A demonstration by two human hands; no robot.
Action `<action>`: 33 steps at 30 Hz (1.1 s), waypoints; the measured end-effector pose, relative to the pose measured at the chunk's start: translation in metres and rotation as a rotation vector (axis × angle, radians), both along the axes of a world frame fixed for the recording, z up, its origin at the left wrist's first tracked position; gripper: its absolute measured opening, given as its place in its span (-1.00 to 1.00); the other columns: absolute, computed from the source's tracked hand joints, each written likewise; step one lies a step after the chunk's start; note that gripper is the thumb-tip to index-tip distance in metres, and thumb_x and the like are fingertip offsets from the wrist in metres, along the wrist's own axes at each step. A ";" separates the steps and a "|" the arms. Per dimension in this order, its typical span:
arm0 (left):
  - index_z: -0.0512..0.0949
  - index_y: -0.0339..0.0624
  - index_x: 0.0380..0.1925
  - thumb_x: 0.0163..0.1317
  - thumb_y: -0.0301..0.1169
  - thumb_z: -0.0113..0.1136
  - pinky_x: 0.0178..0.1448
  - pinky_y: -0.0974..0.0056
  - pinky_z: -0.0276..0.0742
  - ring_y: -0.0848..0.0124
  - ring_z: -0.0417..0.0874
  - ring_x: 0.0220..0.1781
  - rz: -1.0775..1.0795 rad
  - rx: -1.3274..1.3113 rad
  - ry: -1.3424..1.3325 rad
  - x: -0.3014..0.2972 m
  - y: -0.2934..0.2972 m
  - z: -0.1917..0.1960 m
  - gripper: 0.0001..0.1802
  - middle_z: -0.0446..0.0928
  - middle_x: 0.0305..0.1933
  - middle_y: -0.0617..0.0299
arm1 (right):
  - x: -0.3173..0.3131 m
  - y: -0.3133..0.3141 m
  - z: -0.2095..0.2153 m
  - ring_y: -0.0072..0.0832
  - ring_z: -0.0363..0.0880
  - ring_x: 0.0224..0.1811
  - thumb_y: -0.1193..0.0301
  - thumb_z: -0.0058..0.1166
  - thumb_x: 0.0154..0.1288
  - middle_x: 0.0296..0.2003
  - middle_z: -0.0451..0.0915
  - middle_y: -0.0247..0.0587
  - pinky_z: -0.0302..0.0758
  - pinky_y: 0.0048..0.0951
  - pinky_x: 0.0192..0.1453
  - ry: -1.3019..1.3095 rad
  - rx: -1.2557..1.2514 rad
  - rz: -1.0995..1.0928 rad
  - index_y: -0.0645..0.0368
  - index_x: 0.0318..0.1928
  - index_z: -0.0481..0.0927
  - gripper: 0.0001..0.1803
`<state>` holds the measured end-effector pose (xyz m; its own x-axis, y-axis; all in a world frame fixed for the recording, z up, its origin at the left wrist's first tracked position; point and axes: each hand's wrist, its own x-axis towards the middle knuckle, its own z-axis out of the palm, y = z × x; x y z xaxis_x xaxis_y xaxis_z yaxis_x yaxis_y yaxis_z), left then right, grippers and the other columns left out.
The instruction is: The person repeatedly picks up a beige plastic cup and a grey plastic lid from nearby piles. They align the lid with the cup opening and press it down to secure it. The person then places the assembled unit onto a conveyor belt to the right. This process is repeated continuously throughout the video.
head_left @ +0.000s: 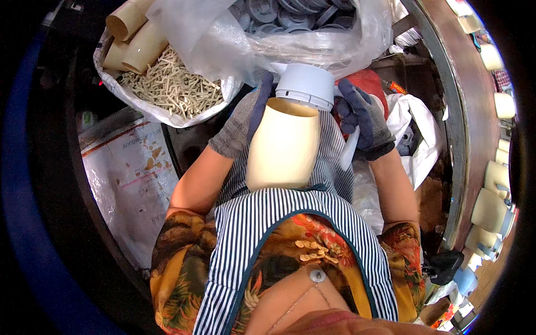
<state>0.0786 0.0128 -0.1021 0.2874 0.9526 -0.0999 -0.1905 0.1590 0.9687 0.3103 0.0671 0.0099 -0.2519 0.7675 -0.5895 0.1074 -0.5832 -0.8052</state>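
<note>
Both hands gloved, grey with navy palms. Left hand [243, 114] grips the cream vessel [282, 145] by its left side, navy palm along the wall, fingertips up near the collar's pointed spout; far side of that grip is hidden. Right hand [362, 114] has fingers curled at the right edge of the pale blue-grey collar [306, 85], with a white curved piece [349, 149] hanging below it; can't tell whether the fingers are closed on that piece or whether it joins the collar. Vessel is between the 2 hands, in front of the striped apron [234, 223], mouth up and slightly tilted. Collar sits over the mouth, askew, rear side covered, front rim of the vessel exposed, so not seated flush. Upper left: white sack [167, 118] with short cream pegs [176, 84] and 3 cream tubes [146, 47]. Top centre: clear plastic bag [312, 56] of grey round parts [296, 17]. Right of the right hand: white bag [427, 120] with grey parts. Far right: counter [472, 100] with a row of cream vessels along its far side.
</note>
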 end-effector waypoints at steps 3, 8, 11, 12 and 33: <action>0.12 -0.31 0.40 0.42 0.31 -0.39 0.28 0.10 0.55 0.11 0.54 0.26 -0.032 -0.051 -0.166 -0.005 -0.002 -0.003 -0.08 0.37 0.32 -0.17 | -0.008 0.005 -0.015 -0.72 0.20 -0.68 -0.01 0.14 0.36 -0.56 0.36 -0.48 0.18 -0.63 -0.64 0.041 0.033 0.048 0.10 -0.17 0.56 -0.59; 0.32 -0.31 0.27 0.58 0.00 -0.48 0.28 0.23 0.53 0.29 0.58 0.20 0.119 -0.375 -0.430 0.006 -0.009 0.041 -0.36 0.55 0.15 0.03 | -0.010 0.009 -0.028 -0.71 0.19 -0.69 0.03 0.13 0.38 -0.58 0.34 -0.49 0.15 -0.61 -0.65 0.097 0.054 0.076 0.12 -0.19 0.57 -0.62; 0.28 -0.30 0.31 0.57 0.01 -0.43 0.29 0.23 0.51 0.27 0.57 0.21 0.057 -0.162 -0.258 0.001 -0.008 0.031 -0.36 0.52 0.18 0.00 | -0.012 0.009 -0.027 -0.72 0.19 -0.68 0.07 0.11 0.40 -0.59 0.34 -0.49 0.14 -0.62 -0.65 0.109 0.085 0.085 0.13 -0.19 0.57 -0.64; 0.26 -0.30 0.32 0.57 0.01 -0.41 0.29 0.23 0.51 0.26 0.57 0.21 0.043 -0.118 -0.230 -0.001 -0.008 0.027 -0.36 0.51 0.19 -0.01 | -0.012 0.008 -0.027 -0.72 0.19 -0.68 0.08 0.11 0.40 -0.59 0.34 -0.49 0.14 -0.62 -0.65 0.086 0.089 0.086 0.13 -0.18 0.57 -0.65; 0.26 -0.17 0.38 0.38 -0.21 0.15 0.23 0.11 0.52 0.13 0.54 0.22 -0.061 -0.191 0.091 -0.015 -0.008 0.046 -0.37 0.41 0.26 -0.10 | -0.005 -0.003 -0.094 -0.55 0.60 -0.35 0.33 0.08 0.34 -0.30 0.68 -0.21 0.53 -0.43 -0.25 -0.207 0.584 0.104 0.21 0.04 0.58 -0.67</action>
